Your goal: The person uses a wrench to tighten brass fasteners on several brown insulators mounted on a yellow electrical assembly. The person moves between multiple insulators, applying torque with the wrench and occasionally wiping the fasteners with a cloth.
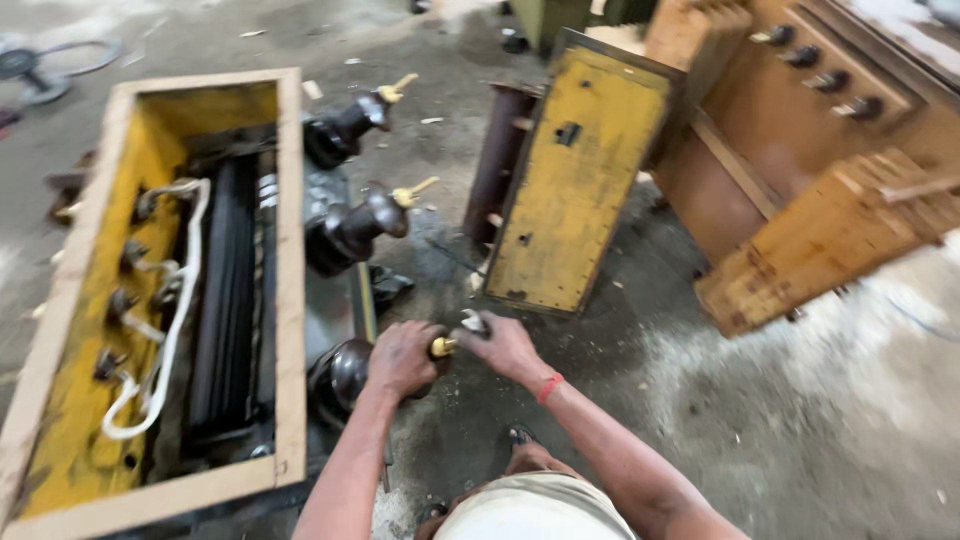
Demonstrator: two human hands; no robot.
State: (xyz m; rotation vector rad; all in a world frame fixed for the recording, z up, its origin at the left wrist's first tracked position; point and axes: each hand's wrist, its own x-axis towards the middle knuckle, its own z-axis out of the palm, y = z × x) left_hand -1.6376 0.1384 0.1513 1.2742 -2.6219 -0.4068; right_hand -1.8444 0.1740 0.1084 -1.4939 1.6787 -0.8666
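**Both hands at the nearest bushing of the open tank**

We looked down from the head camera on a stained concrete floor (800, 400). Our left hand (400, 358) was wrapped round the top of the nearest dark porcelain bushing (340, 375), the fingers curled close about it, just below its brass terminal stud (442, 346). Our right hand (508, 345), with a red band at the wrist (550, 387), was closed around a small metal tool (473, 322) whose tip stood just beside the stud; whether tool and stud touched, we could not tell, for the picture was blurred there.

That bushing stuck out sideways from the right wall of an open rectangular tank (290, 250), yellow inside with a pale rim, lying at our left. Two more bushings stood along the same wall further from us, the middle one (350, 230) and the far one (340, 130), each ending in a brass stud. Inside the tank we saw a dark core (225, 300), a white cable (175, 320) looping down the yellow wall, and a row of small fittings (125, 300) beside it.

Across the floor a yellow rectangular plate (575, 180) leaned upright, and behind it to the right lay a large orange-brown tank (800, 170) tipped on its side, with dark knobs (820, 60) along its upper face.
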